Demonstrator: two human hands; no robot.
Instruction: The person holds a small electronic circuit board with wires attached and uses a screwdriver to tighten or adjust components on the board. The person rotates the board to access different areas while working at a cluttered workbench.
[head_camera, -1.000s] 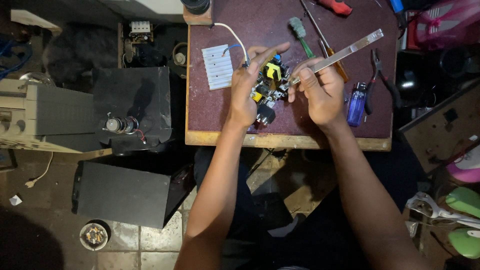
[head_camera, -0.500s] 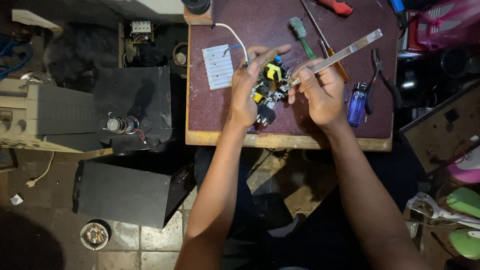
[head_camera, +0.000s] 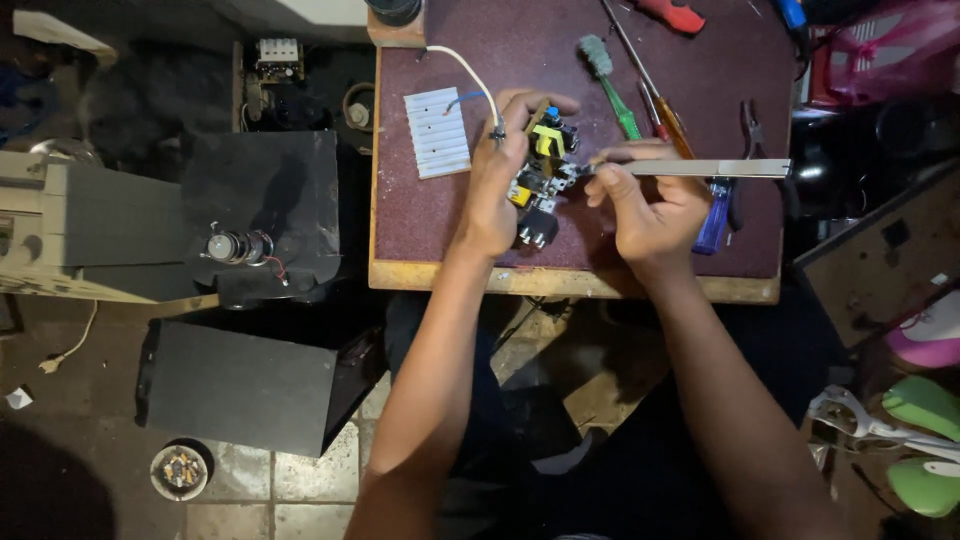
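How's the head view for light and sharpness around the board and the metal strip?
Head view: the circuit board between left hand and right hand is evenly lit and fairly sharp; the metal strip catches mild glare; the floor at lower left is in deep shadow.

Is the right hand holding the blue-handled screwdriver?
No, the right hand grips long metal tweezers; the blue-handled screwdriver lies on the table.

Small workbench (head_camera: 450, 275) with maroon top and pale wooden edge, at 12 o'clock. Worn tiled floor (head_camera: 250, 480) at 7 o'clock. Black boxes (head_camera: 240, 385) at 9 o'clock. Dim lighting throughout.
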